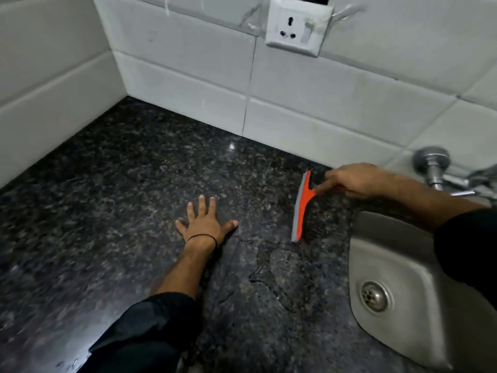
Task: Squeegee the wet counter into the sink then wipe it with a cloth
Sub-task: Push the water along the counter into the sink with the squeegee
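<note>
Dark speckled bench (134, 162) in a white-tiled corner, steel sink (398, 265) at its right.

We hold the orange squeegee (302, 207) in our right hand (357, 180), fingers closed on its handle; the blade's long axis runs near-to-far, edge on the stone, just left of the sink. A water film (285, 275) lies near of the blade. Our left hand (204, 224) rests flat, fingers spread, further left. We judge the next pull goes right, into the sink.

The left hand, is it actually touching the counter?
Touching. The head view shows the left hand lying palm down, fingers spread, flat on the dark counter with no gap beneath.
</note>
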